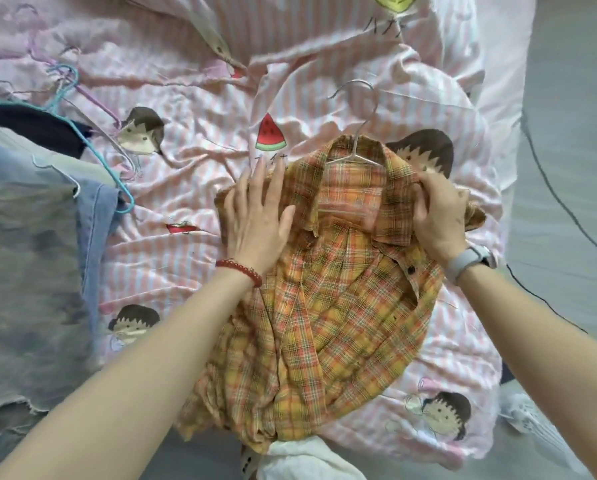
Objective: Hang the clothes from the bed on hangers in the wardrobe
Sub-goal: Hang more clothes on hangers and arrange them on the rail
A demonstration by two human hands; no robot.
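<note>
Centre frame, a plaid shirt (311, 306) (wire hanger (354, 147) inside) lies on the bed (203, 133); left hand (255, 216) presses flat, right hand (439, 216) pinches the collar.

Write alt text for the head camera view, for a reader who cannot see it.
A person fits an orange and yellow plaid shirt onto a silver wire hanger on a bed with a pink striped cartoon-print cover. The left hand lies flat on one shoulder; the right hand grips the collar. Denim clothes and coloured hangers lie at left.
</note>
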